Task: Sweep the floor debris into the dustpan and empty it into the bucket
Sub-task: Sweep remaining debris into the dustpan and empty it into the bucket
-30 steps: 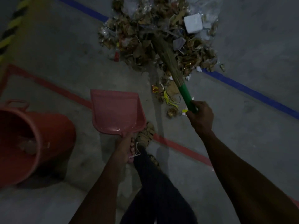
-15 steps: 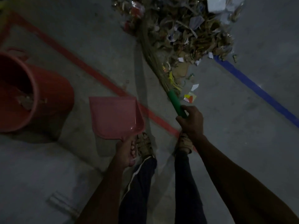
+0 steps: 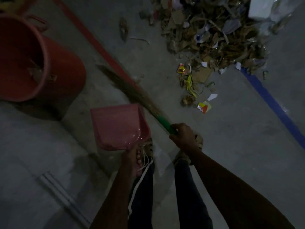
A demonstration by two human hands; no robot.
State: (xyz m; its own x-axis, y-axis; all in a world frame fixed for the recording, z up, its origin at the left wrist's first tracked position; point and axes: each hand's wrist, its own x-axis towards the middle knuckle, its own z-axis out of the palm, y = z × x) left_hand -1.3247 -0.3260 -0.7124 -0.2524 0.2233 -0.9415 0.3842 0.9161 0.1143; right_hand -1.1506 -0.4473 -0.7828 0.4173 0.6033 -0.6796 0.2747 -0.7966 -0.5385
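While most of the debris pile (image 3: 212,32) sits well ahead of the broom grip, unswept; loose scraps (image 3: 191,85) nearer, up and right of it. Right hand (image 3: 182,138) wrapped round green broom handle (image 3: 165,124), bristles (image 3: 122,83) angled out left, clear of pile. Left hand (image 3: 132,160) curled round handle of pink dustpan (image 3: 118,126), pan looks empty, held off floor just left of broom grip. Red bucket (image 3: 54,75) farther left, little visible inside. Judged early: sweeping, loading, tipping all left to do

bucket (image 3: 66,75) red | dustpan (image 3: 115,124) pink | broom handle (image 3: 165,123) green | floor line (image 3: 272,100) blue
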